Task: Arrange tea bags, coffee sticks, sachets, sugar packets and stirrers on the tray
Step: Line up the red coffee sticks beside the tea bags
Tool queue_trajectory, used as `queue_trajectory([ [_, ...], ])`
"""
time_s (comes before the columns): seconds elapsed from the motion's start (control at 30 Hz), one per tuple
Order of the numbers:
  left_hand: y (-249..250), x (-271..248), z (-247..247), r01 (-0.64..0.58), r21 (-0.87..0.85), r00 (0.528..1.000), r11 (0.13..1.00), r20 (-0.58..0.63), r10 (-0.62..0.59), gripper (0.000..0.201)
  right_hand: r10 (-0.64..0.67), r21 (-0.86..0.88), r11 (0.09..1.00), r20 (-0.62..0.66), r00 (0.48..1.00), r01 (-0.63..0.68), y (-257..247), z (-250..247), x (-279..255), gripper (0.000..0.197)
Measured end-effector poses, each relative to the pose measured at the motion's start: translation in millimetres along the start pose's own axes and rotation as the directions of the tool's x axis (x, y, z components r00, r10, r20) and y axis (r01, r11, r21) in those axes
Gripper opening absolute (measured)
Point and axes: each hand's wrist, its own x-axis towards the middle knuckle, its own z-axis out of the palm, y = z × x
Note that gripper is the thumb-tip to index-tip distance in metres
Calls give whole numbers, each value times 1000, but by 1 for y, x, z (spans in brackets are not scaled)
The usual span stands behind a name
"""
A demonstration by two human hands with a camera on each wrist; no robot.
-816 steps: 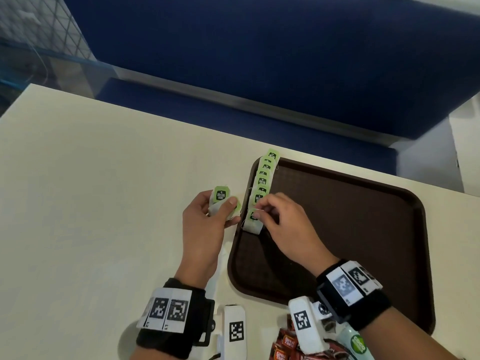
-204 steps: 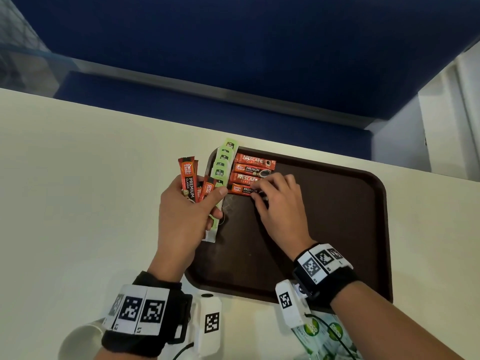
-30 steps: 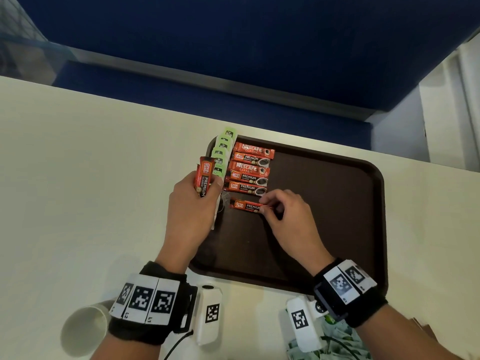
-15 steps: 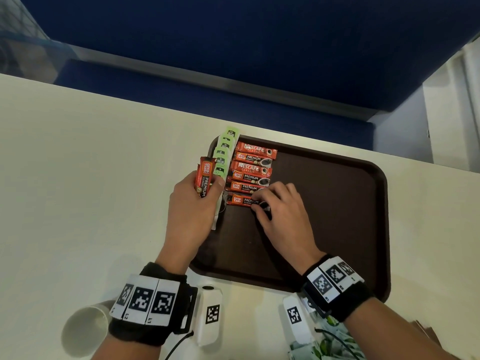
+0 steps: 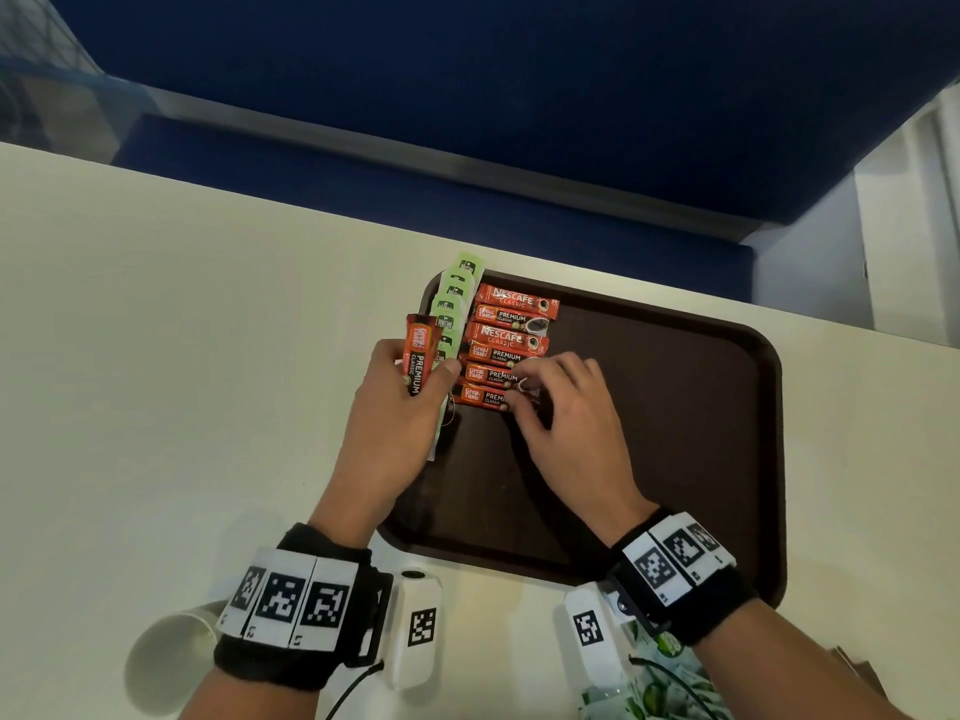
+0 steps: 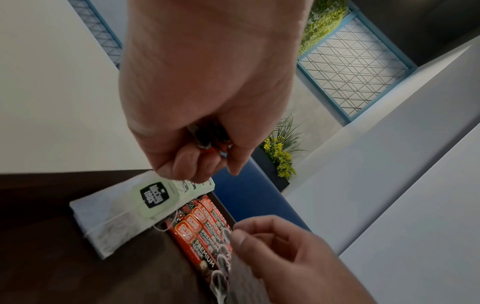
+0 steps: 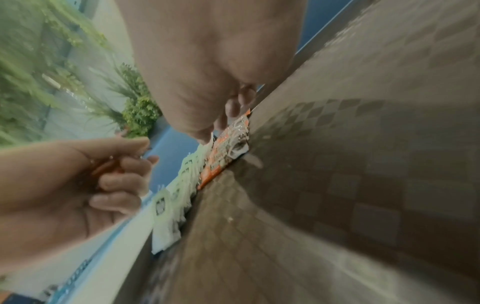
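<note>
My left grip (image 5: 400,407) is closed around a few Great Taste coffee sticks (image 5: 420,356), held upright over the tray's left rim. My right grip (image 5: 563,407) pinches the right end of the nearest coffee stick (image 5: 480,396), the last of a column of six (image 5: 506,345) on the brown tray (image 5: 675,433). A row of green-tagged tea bags (image 5: 457,304) overlaps along the tray's left edge. The tray sits on the cream desk (image 5: 182,356).
</note>
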Motion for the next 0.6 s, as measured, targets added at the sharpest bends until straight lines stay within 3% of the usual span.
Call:
queue_trajectory([
  [0.1, 4, -3, 5, 3, -29, 995, 1000, 97, 0, 39, 98, 315, 945, -27, 995, -84, -9, -13, 5, 19],
  [0.23, 9, -8, 15, -96, 28, 978, 995, 188, 89, 30, 162, 629, 751, 123, 979, -203, -23, -30, 11, 18],
  [0.33, 11, -13, 19, -157, 70, 967, 985, 211, 139, 33, 155, 693, 668, 227, 962, -271, -29, -34, 9, 24],
  [0.43, 12, -15, 17, -174, 83, 962, 981, 226, 152, 36, 153, 668, 694, 226, 962, -268, -27, -35, 5, 26],
  [0.6, 10, -14, 11, -150, 74, 955, 986, 270, 125, 33, 168, 727, 628, 223, 960, -278, -19, -37, -2, 17],
])
